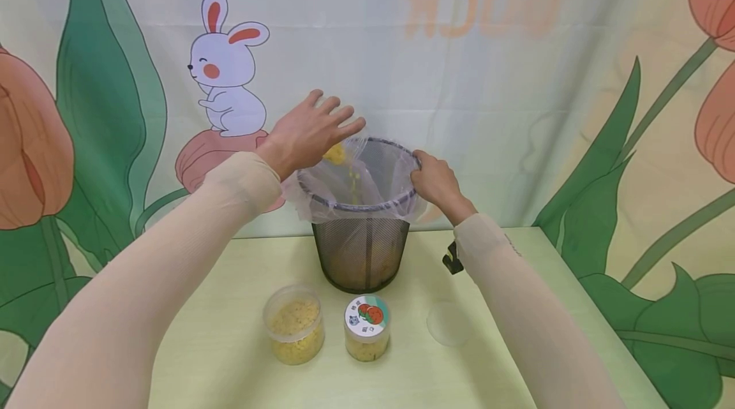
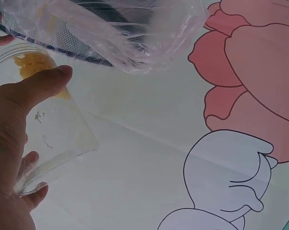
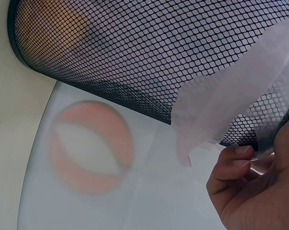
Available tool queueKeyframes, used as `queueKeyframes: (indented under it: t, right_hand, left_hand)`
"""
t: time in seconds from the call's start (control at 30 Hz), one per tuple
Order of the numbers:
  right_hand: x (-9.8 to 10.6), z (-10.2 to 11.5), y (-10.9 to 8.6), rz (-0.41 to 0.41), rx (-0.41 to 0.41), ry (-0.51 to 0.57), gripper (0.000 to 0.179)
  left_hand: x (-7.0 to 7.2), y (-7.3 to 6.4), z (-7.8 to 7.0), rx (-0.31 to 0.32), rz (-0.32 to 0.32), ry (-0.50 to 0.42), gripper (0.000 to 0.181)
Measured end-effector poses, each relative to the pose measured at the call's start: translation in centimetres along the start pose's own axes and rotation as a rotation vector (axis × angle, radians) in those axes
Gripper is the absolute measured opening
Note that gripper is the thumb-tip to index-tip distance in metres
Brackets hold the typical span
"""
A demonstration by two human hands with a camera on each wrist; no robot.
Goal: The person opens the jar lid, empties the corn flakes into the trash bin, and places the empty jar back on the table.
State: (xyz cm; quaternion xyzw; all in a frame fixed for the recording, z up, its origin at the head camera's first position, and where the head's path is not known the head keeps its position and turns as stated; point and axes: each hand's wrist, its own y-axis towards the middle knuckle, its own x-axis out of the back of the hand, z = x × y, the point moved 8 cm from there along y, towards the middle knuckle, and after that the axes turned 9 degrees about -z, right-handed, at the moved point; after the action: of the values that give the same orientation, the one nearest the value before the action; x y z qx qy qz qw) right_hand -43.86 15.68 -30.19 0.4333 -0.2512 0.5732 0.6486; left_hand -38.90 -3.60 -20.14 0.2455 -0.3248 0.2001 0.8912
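Observation:
My left hand (image 1: 307,134) grips a clear plastic jar (image 2: 63,127), tipped over the mouth of a black mesh wastebasket (image 1: 362,246). Yellow crumbly stuff (image 1: 335,154) clings inside the jar, and some bits drop into the basket. In the left wrist view the thumb presses along the jar's side while the fingers wrap behind it. My right hand (image 1: 438,182) holds the basket's rim at its right side, over a thin translucent bag (image 3: 216,96) that lines it. Through the mesh an orange-yellow patch (image 3: 68,26) shows low in the basket.
An uncovered clear tub (image 1: 294,335) of yellow crumbs stands in front of the basket. Beside it is a smaller tub (image 1: 367,348) with a printed lid. A clear round lid (image 1: 448,323) lies on the pale table (image 1: 230,332); a printed curtain (image 1: 488,90) hangs behind.

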Motion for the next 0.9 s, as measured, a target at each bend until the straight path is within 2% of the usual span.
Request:
queueKeyframes:
  t: [0.43,0.9]
  right_hand:
    - [0.0,0.0,0.0,-0.009,0.007,-0.002,0.057]
    - [-0.1,-0.2,0.1,-0.004,0.005,-0.002,0.057]
  left_hand:
    - [0.0,0.2,-0.6,-0.046,0.005,0.033,0.075]
    - [0.2,0.5,-1.1,-0.115,0.020,0.127,0.080]
